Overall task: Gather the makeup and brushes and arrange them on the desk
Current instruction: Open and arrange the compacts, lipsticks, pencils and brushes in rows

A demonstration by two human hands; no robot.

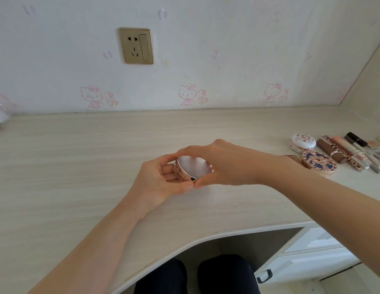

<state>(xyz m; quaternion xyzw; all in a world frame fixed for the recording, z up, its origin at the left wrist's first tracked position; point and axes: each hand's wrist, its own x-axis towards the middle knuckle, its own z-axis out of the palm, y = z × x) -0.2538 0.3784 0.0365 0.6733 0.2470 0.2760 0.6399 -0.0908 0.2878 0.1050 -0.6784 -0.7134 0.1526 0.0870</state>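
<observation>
Compact [194,167], round and silver, is held over the middle of the worktop [78,155]. The left hand [163,179] cups it underneath and the right hand [223,164] curls over its top. Two patterned compacts [318,162] and lipstick tubes [344,151] lie well to the right.

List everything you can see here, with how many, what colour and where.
silver compact: one, silver, mid-desk, held in both hands
white compact: one, white with flowers, right side of desk
blue compact: one, dark blue and gold, in front of the white one
tubes: several, brown, pink, black, side by side at far right; exact count unclear
desk: one, pale wood
socket: one, gold, on wall
drawer handle: one, black, lower right
legs: two, dark trousers, under desk
left hand: one, grips silver compact's left side
right hand: one, grips its right side
</observation>
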